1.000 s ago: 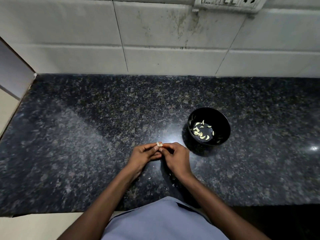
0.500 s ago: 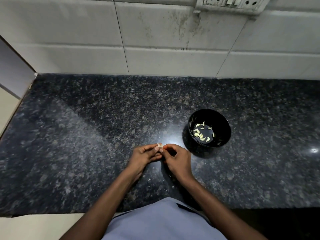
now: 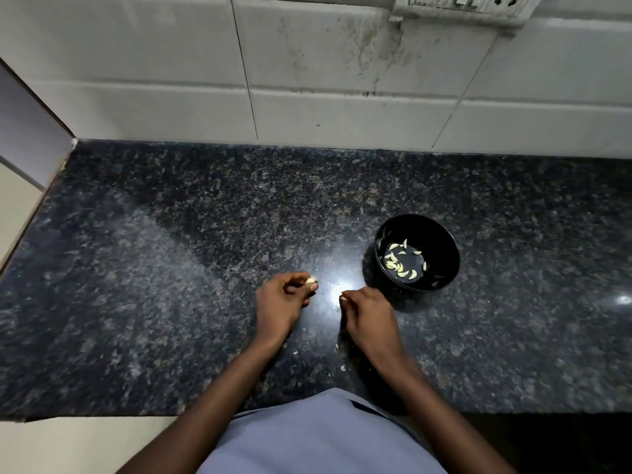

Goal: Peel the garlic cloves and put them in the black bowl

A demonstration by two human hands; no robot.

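Garlic clove [image 3: 310,280] pinched in left hand [image 3: 280,302], mid-surface near front edge. Right hand [image 3: 367,311] curled, contents unclear. Remaining skin should be stripped fully before transfer to black bowl [image 3: 416,256].

A switch and socket plate [image 3: 461,6] on the tiled wall is cut off by the top edge. The left hand [image 3: 278,307] mostly covers the garlic clove [image 3: 311,279] it pinches; only a pale tip shows. Curled fingers of the right hand [image 3: 371,318] hide whatever the pale speck [image 3: 342,297] at their tips is. The granite counter [image 3: 171,285] runs off the right edge.
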